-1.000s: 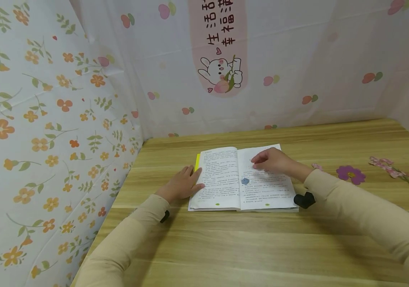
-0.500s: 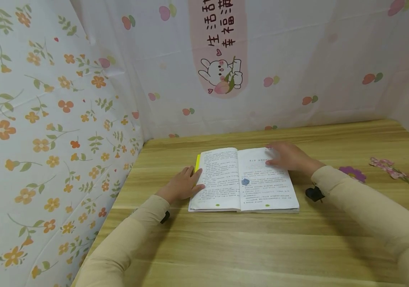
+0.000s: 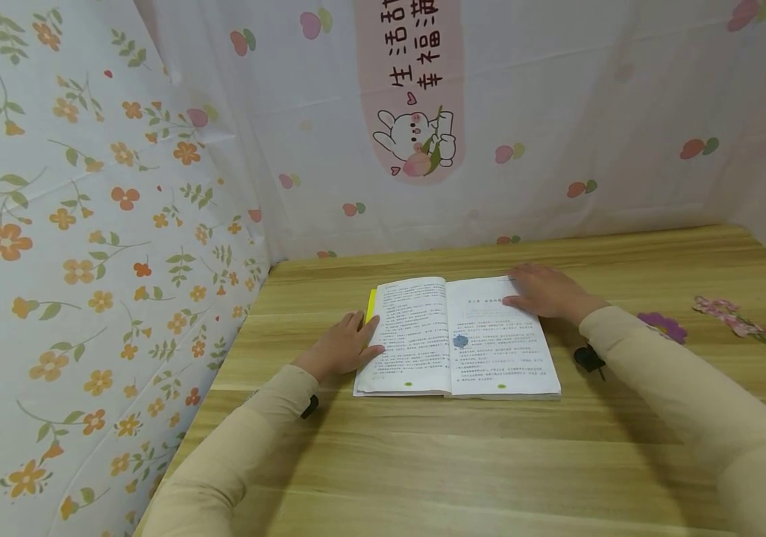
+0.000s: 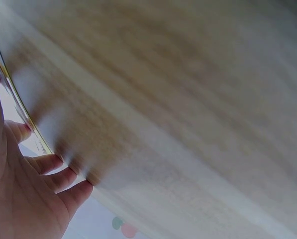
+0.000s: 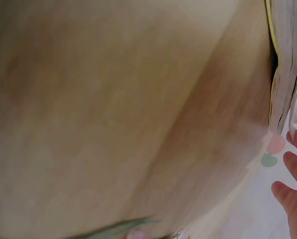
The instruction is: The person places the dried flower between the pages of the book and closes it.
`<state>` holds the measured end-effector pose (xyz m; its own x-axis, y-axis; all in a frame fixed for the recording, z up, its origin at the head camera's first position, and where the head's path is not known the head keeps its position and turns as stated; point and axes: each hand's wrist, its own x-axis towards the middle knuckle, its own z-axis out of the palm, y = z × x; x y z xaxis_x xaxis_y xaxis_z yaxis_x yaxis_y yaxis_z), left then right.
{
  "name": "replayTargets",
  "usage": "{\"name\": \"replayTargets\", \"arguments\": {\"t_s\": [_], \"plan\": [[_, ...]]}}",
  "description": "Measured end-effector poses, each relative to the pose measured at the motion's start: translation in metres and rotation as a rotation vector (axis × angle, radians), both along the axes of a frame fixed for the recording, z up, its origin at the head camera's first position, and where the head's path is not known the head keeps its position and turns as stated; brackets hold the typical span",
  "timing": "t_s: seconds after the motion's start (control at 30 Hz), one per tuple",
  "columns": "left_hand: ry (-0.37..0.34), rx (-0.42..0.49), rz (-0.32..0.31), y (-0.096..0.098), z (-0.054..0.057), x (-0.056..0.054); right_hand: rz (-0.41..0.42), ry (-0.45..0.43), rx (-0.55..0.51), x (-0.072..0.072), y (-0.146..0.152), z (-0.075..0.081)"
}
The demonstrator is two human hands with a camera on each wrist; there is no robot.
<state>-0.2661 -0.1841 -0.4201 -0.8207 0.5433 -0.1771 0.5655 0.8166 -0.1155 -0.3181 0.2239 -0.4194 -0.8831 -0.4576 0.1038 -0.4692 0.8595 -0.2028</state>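
Note:
An open book (image 3: 409,365) lies on the wooden table, with printed text on both pages. On its right page, close to the spine, sits a small flat blue flower (image 3: 460,341). My left hand (image 3: 338,347) rests at the book's left edge, fingers extended and thumb on the page; the left wrist view shows the left hand (image 4: 29,189) with its fingertips on the tabletop. My right hand (image 3: 547,291) touches the upper right corner of the right page. In the right wrist view, the right hand's fingers (image 5: 295,167) are spread beside the page edges.
A flat purple flower (image 3: 664,327) lies right of the book, partly behind the right sleeve. Farther right is a pink flower sprig (image 3: 732,321). Dark wrist-camera pieces (image 3: 589,359) hang below the cuffs. A printed curtain (image 3: 557,112) closes off the table's far side.
My right hand has moved right and away from above the page to its upper right corner, and its pinched fingers have spread. The left hand and the blue flower stay put.

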Motion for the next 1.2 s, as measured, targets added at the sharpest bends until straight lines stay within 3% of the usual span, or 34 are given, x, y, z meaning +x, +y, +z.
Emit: {"name": "replayTargets", "arguments": {"t_s": [0.3, 0.6, 0.77, 1.0, 1.2], "plan": [[0.002, -0.011, 0.001, 0.0, -0.002, -0.001, -0.016, -0.051, 0.045, -0.002, 0.003, 0.001], [0.009, 0.002, -0.003, 0.0, -0.001, 0.0, -0.033, -0.011, -0.017, -0.002, 0.002, 0.001], [0.01, 0.013, -0.003, 0.0, 0.0, 0.001, -0.06, -0.034, -0.149, -0.001, -0.001, 0.004], [0.012, 0.018, -0.002, 0.001, 0.001, 0.003, -0.114, -0.223, -0.444, 0.012, -0.006, 0.019], [0.021, 0.016, -0.011, 0.001, 0.002, 0.003, -0.15, -0.382, -0.62, 0.022, -0.005, 0.029]]}}
